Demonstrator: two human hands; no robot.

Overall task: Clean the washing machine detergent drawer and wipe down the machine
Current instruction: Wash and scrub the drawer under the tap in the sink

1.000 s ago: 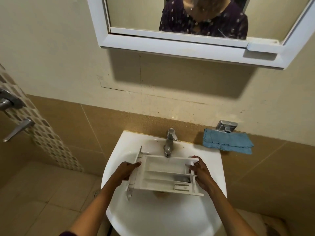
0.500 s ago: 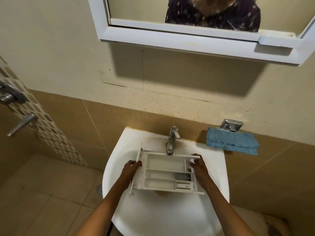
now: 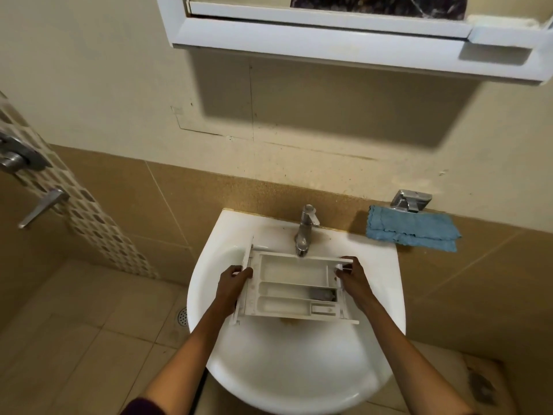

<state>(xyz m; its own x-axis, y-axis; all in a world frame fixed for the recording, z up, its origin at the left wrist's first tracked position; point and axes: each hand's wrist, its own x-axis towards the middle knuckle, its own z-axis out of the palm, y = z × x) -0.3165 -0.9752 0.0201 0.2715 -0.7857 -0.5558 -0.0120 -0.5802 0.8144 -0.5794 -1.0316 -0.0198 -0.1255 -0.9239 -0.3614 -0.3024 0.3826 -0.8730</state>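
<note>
So that water can rinse it, both hands, left (image 3: 236, 280) and right (image 3: 353, 278), grip the drawer (image 3: 291, 290) under the tap (image 3: 305, 232), over the sink (image 3: 299, 369).

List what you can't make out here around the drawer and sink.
Head view only:
- Sink drain: hidden under the detergent drawer.
- Drawer's underside: faces away from the camera.
- Mirror: cut off by the top edge.
- Faucet flow: too small to tell.
- Washing machine: out of frame.

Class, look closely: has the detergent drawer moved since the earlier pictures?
No. The detergent drawer stays with its back edge under the tap spout; only the camera tilted.
</note>
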